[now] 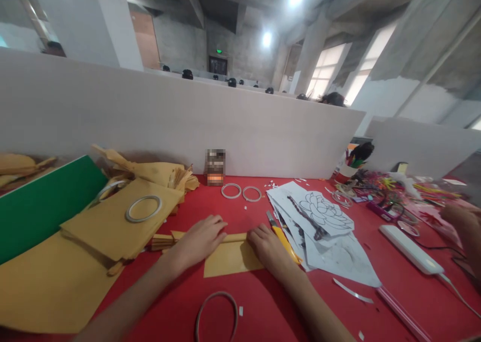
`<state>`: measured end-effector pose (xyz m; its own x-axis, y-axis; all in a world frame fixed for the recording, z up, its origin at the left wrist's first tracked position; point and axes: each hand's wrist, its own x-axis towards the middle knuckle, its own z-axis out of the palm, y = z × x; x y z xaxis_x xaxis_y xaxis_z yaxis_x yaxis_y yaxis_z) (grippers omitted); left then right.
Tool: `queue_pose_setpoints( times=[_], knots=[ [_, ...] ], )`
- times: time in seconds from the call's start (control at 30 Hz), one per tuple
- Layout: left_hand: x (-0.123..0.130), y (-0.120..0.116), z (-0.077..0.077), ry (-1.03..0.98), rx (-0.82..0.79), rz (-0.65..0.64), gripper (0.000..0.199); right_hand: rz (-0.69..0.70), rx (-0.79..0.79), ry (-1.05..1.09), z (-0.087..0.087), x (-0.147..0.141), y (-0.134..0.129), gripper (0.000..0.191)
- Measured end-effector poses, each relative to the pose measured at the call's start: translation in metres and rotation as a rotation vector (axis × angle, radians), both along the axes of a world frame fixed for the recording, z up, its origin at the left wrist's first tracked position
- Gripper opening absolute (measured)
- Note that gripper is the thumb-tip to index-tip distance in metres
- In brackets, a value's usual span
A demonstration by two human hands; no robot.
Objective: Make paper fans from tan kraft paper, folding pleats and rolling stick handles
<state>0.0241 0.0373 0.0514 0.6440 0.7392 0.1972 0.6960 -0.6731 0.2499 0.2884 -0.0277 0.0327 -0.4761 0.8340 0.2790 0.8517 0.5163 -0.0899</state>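
Left hand [203, 239] and right hand [266, 245] rest on the brown paper [228, 263] directly under them, seemingly to hold its far fold flat, can't tell if either grip pinches, yellow cutter [288, 246] close beside right hand, presumably for easy reach.

The person's left hand [205, 238] and right hand [267, 247] cover parts of the upper edge of a tan sheet [231, 263], while the bottom of the picture cuts off a foreground ring [236, 313]. Pixelation blurs a small upright object [215, 167] before the white partition [150, 116], which hides all but some dark heads [187, 74]; a co-worker's arm [464, 229] is cropped at right.
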Motion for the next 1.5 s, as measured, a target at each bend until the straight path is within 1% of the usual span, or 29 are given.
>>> queue_pose_setpoints(
  times=[0.03, 0.1, 0.2, 0.3, 0.47, 0.6, 0.7, 0.83, 0.9, 1.03, 1.1, 1.13, 1.2, 1.27, 1.33, 1.4, 1.5],
  knots=[
    [-0.001, -0.01, -0.007, -0.024, -0.006, -0.008, 0.029, 0.005, 0.004, 0.002, 0.001, 0.0, 0.0, 0.016],
    [-0.004, -0.02, -0.019, -0.097, -0.026, 0.001, 0.031, 0.018, 0.02, 0.026, 0.001, 0.001, 0.0, 0.016],
    [-0.009, -0.02, -0.032, -0.249, -0.089, 0.01, 0.03, -0.029, 0.061, 0.086, -0.004, -0.002, 0.003, 0.015],
    [-0.013, -0.016, -0.036, -0.365, -0.159, 0.013, 0.027, -0.088, 0.097, 0.066, -0.009, -0.005, 0.007, 0.01],
    [-0.018, -0.018, -0.033, -0.405, -0.208, 0.029, 0.027, -0.075, 0.093, -0.013, -0.01, -0.003, 0.005, 0.015],
    [-0.022, -0.023, -0.032, -0.409, -0.17, -0.003, 0.028, -0.078, 0.136, -0.05, -0.006, 0.002, -0.001, 0.014],
    [-0.024, -0.027, -0.034, -0.384, -0.111, -0.049, 0.029, -0.053, 0.136, -0.096, -0.004, 0.003, -0.006, 0.014],
    [-0.028, -0.034, -0.038, -0.293, 0.002, -0.097, 0.039, -0.02, 0.101, -0.102, -0.003, 0.004, -0.012, 0.011],
    [-0.03, -0.038, -0.039, -0.235, 0.051, -0.12, 0.046, 0.009, 0.083, -0.081, -0.004, 0.005, -0.015, 0.013],
    [-0.034, -0.048, -0.039, -0.144, 0.088, -0.139, 0.058, 0.043, 0.06, -0.034, -0.005, 0.009, -0.022, 0.016],
    [-0.034, -0.052, -0.036, -0.144, 0.07, -0.14, 0.059, 0.033, 0.053, -0.021, -0.006, 0.009, -0.023, 0.014],
    [-0.033, -0.053, -0.035, -0.162, 0.045, -0.14, 0.056, 0.019, 0.05, -0.019, -0.007, 0.008, -0.022, 0.012],
    [-0.031, -0.051, -0.031, -0.225, -0.032, -0.128, 0.041, -0.012, 0.051, -0.02, -0.008, 0.007, -0.02, 0.011],
    [-0.028, -0.047, -0.027, -0.288, -0.122, -0.083, 0.03, -0.025, 0.055, -0.014, -0.007, 0.006, -0.016, 0.014],
    [-0.026, -0.041, -0.023, -0.318, -0.19, -0.018, 0.026, 0.003, 0.041, -0.004, -0.005, 0.007, -0.012, 0.019],
    [-0.025, -0.038, -0.021, -0.305, -0.222, 0.024, 0.025, 0.041, 0.009, 0.006, -0.002, 0.01, -0.01, 0.021],
    [-0.024, -0.039, -0.018, -0.276, -0.217, 0.028, 0.024, 0.082, -0.039, 0.027, 0.002, 0.016, -0.01, 0.026]
  ],
)
